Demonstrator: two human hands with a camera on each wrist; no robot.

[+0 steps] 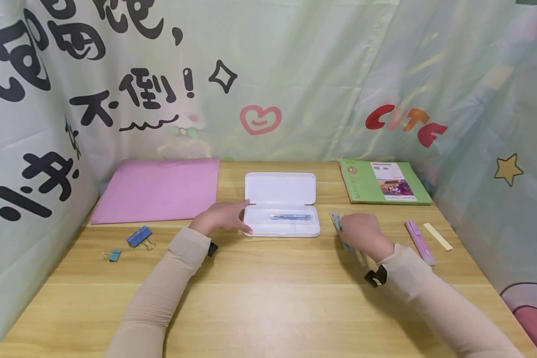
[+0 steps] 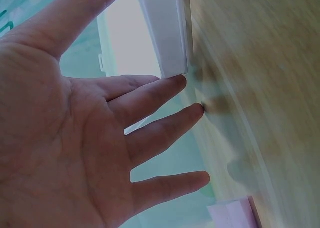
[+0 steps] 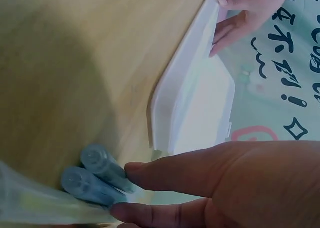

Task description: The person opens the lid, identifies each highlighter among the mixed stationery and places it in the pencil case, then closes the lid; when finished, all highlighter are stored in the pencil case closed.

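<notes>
A white pencil case [image 1: 281,227] lies with its lid [image 1: 280,188] raised at the table's middle. Inside it is a clear, bluish pen [image 1: 291,217]. My left hand [image 1: 221,217] spans the case's left end, thumb at the front corner and fingertips at the back; its other fingers spread straight in the left wrist view. To the right of the case, my right hand [image 1: 361,232] pinches blue-ended pens [image 3: 92,183] between thumb and finger, low over the table. A translucent, long thing [image 3: 40,200] lies beside them in the right wrist view; its kind is unclear.
At the back left lies a pink folder [image 1: 161,191], with a blue binder clip [image 1: 139,236] and a small teal one [image 1: 114,255] before it. A green book [image 1: 387,183] is at the back right. Farther right are a slim purple object [image 1: 419,242] and a cream strip [image 1: 438,236].
</notes>
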